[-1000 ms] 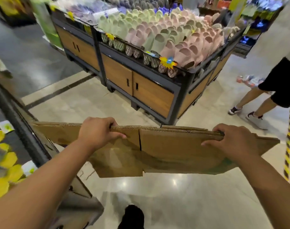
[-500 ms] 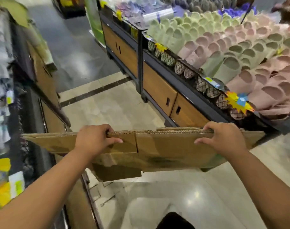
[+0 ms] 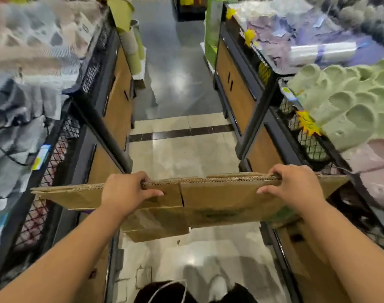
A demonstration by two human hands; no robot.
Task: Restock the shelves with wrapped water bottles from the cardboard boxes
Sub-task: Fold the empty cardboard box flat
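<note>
Both forearms are reaching forward and slightly inward from the bottom corners of the view, wrists level, and they are holding a flattened cardboard box [image 3: 219,200] out in front of the body at about waist height. The left hand [image 3: 125,193] is gripping the top edge left of the box's middle slit; its fingers [image 3: 143,179] are curling together over the corrugated rim and down the far face, where their tips are hidden, while the thumb is pressing flat against the near face and pointing right. The right hand [image 3: 296,189] is gripping the same edge towards the right end in a mirrored hold, fingers hooking over the rim, thumb lying along the near side and pointing left. The cardboard is hanging from this edge, its long side running crosswise to the aisle, flaps drooping below the hands. It is spanning the gap between the left display stand [image 3: 103,127] and the right display stand [image 3: 252,119], which is carrying green slippers [image 3: 350,106]. Beyond it, the tiled floor [image 3: 182,158] is showing a dark stripe [image 3: 186,133].
</note>
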